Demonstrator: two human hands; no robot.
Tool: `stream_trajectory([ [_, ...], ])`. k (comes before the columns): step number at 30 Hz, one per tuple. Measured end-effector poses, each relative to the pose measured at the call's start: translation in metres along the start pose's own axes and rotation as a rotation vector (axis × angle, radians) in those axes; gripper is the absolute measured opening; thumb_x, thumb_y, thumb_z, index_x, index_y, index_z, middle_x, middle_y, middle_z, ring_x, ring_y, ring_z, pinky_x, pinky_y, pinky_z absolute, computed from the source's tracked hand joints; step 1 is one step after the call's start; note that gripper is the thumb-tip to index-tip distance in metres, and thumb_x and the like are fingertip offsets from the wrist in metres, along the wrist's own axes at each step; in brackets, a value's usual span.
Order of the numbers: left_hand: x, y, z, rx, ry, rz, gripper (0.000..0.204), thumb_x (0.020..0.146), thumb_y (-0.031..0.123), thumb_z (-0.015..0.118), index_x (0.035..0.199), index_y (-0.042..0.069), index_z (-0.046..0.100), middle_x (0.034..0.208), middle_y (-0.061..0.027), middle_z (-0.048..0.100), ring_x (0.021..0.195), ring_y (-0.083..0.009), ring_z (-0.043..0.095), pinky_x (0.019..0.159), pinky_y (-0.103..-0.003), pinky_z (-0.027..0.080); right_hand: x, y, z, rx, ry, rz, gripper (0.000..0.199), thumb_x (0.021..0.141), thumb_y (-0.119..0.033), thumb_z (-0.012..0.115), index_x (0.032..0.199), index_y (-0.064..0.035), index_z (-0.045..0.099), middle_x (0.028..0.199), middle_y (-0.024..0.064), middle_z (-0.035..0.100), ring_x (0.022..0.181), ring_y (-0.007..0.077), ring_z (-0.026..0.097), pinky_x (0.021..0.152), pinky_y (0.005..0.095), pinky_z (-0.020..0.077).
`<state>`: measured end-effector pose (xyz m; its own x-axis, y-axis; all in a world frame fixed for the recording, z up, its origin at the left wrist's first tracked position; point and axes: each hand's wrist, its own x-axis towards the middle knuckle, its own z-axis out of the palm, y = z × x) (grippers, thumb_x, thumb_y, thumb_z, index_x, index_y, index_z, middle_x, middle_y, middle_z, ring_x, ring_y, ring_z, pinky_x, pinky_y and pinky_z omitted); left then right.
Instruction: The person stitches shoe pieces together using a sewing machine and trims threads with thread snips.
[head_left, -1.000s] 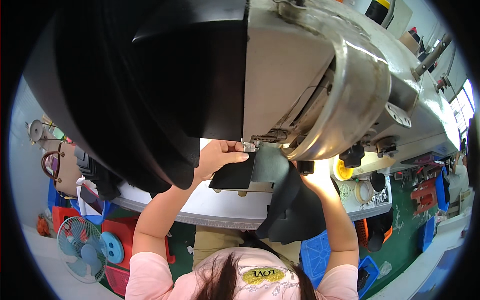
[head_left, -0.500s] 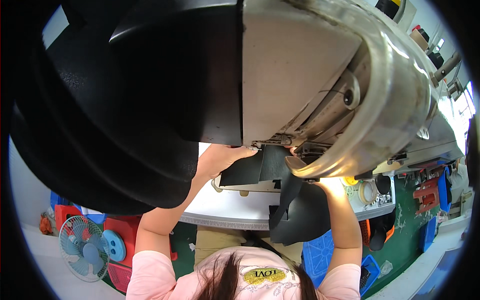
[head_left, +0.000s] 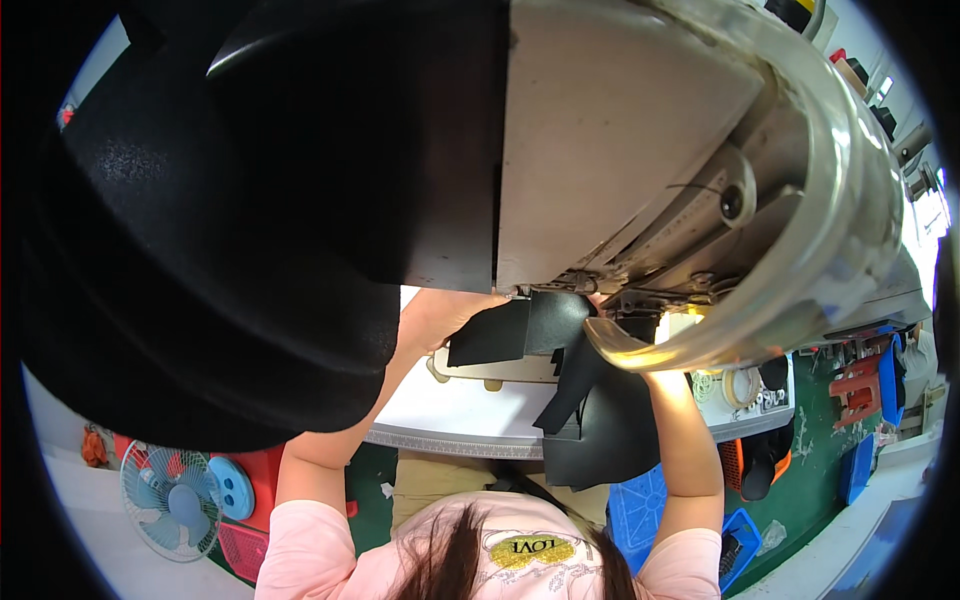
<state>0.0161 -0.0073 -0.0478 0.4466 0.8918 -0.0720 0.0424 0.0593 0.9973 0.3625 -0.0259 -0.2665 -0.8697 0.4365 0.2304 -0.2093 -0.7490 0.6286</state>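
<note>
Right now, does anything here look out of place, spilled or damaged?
Yes: a crumpled, pale scrap, probably plastic, lies on the green floor beside the blue crate at lower right, looking like stray litter. I see no obvious spill or damage.

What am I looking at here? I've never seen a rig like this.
There's no robot: a person works bare-handed, filmed by a fisheye camera on their head. It looks down, and straight edges bend near the rim. The pale metal bulk at the top looks like a sewing machine; I can't identify the big black shape beside it. Below, the left hand is at a flat dark piece, its fingertips out of sight, so its grip is unclear. The right hand is mostly hidden behind the machine's curved guard. A larger dark sheet overlaps the near edge of the white table; a pale ring-shaped roll sits farther right.
</note>
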Motion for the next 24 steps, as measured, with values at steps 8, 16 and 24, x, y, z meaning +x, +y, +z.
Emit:
stream_trajectory([
  [8,0.000,-0.015,-0.007,0.029,0.041,0.013,0.025,0.074,0.006,0.068,0.096,-0.001,0.057,0.089,-0.0064,0.058,0.084,-0.0153,0.054,0.076,-0.027,0.044,0.046,0.091,0.035,0.355,-0.065,-0.151,0.052,0.085,-0.044,0.045,0.117,-0.0044,0.036,0.120,0.0128,0.035,0.110,0.0274,0.032,0.095,0.0384,0.0242],
  [16,0.001,-0.007,-0.005,0.020,-0.008,-0.042,0.027,0.075,0.006,0.068,0.099,0.001,0.059,0.094,-0.0077,0.059,0.087,-0.0150,0.054,0.078,-0.027,0.044,0.066,0.096,0.036,1.036,-0.268,0.380,0.019,0.077,-0.027,0.053,0.069,-0.0120,0.045,0.067,0.0015,0.044,0.057,0.0183,0.046,0.055,0.0303,0.0370],
  [24,0.000,0.002,-0.013,-0.060,-0.133,-0.013,0.033,0.072,0.008,0.069,0.104,0.002,0.059,0.099,-0.0083,0.059,0.092,-0.0163,0.054,0.083,-0.029,0.043,0.101,0.116,0.044,1.911,-0.441,0.624,0.021,0.068,-0.023,0.058,0.052,-0.0124,0.050,0.049,0.0068,0.049,0.045,0.0216,0.053,0.046,0.0353,0.0409],
])
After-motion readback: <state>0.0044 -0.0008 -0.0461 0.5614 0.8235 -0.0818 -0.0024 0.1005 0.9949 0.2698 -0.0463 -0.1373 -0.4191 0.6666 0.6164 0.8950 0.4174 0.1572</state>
